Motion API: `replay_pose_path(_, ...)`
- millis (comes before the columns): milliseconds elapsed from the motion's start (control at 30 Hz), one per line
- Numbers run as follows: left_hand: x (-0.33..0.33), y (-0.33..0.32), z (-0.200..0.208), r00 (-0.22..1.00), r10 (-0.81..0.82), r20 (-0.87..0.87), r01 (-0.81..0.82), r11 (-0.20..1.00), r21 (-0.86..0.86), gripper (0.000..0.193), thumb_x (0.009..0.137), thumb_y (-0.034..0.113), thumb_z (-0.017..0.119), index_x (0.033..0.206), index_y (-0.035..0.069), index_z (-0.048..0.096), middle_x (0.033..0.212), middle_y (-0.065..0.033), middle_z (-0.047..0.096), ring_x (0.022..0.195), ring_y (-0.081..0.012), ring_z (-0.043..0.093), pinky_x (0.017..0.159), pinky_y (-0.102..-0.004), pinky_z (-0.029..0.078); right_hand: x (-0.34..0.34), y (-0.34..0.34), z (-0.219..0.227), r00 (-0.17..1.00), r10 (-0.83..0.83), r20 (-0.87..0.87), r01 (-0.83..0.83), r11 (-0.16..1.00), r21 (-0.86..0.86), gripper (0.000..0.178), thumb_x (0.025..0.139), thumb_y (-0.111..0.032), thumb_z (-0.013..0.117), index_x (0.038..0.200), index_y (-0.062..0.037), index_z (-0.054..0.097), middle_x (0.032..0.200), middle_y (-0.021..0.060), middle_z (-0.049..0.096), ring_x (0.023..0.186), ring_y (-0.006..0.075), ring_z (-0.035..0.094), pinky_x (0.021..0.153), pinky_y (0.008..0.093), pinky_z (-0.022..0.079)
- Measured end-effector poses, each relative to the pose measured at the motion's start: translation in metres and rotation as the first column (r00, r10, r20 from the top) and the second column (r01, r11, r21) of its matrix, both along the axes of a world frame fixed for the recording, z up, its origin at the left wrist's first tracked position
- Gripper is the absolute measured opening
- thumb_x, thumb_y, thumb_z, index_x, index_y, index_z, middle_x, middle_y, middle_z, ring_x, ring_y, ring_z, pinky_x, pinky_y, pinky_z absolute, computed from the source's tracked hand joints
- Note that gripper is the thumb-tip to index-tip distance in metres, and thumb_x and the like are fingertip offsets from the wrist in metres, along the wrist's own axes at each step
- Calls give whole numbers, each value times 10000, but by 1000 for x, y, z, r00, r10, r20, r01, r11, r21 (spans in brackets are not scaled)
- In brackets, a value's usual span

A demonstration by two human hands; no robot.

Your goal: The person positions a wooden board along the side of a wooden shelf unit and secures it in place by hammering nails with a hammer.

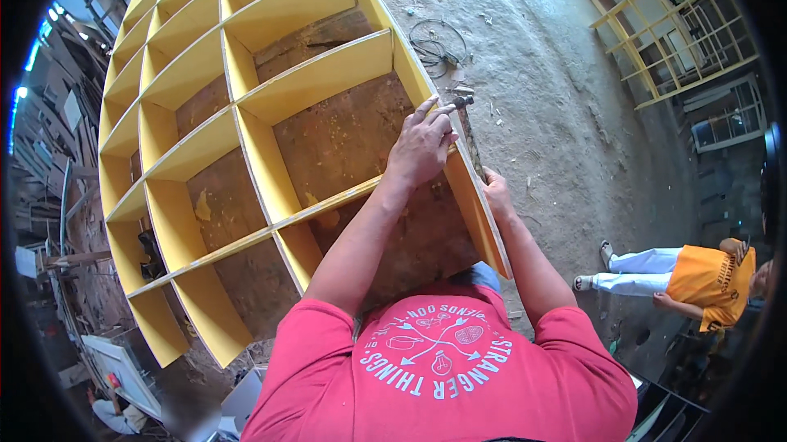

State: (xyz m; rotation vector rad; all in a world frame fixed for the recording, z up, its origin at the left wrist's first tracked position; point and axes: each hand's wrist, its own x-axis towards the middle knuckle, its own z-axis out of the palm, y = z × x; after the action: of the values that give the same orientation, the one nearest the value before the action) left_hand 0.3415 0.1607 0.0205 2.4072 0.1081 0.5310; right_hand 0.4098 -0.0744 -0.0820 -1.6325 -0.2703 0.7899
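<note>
A large yellow wooden grid frame (316, 73), built of curved slats crossing straight boards, stands before me on the left. My left hand (416, 147) reaches over its right side board (471, 212), fingers curled over the top edge. Any small thing under those fingertips is hidden. On the outer side of that board, my right hand (497, 194) is closed round the lower handle of a hammer (464, 102). The hammer stands roughly upright along the board, its dark metal head close to my left fingers. Part of my right hand is behind the board.
Coiled dark cable (438, 47) lies on the dusty floor past the frame. At the right, a person in an orange shirt (711, 282) stands apart from me. A lattice frame (680, 36) is at the far right; stacked timber (61, 106) lines the left.
</note>
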Motion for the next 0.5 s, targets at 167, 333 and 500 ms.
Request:
replay_pose_path(167,-4,10,-7,999,-47,25,50,990,-134,187,958,143,731,907,13,606,1482,-145,619,1525,-414,382,1233,-481,352,-9,6,20,998,26,-57,-30,997,-74,307,1083,-280,657,1184,1,730,1006,8,738,873,63,618,770,277,529)
replay_pose_path(333,2,3,11,997,-51,-54,45,995,-94,191,969,146,716,888,12,607,1473,-132,632,1540,-397,371,1239,-477,345,-11,1,13,999,-2,36,0,999,54,321,1082,-301,655,1147,4,732,945,5,725,861,81,612,787,307,525)
replay_pose_path(500,6,-5,16,994,22,-108,-20,1000,18,156,978,135,693,907,25,608,1428,-136,662,1521,-378,416,1227,-475,363,-14,-39,24,939,-13,-343,47,995,90,414,1127,-394,543,1155,-13,704,665,-71,496,519,22,403,466,232,329)
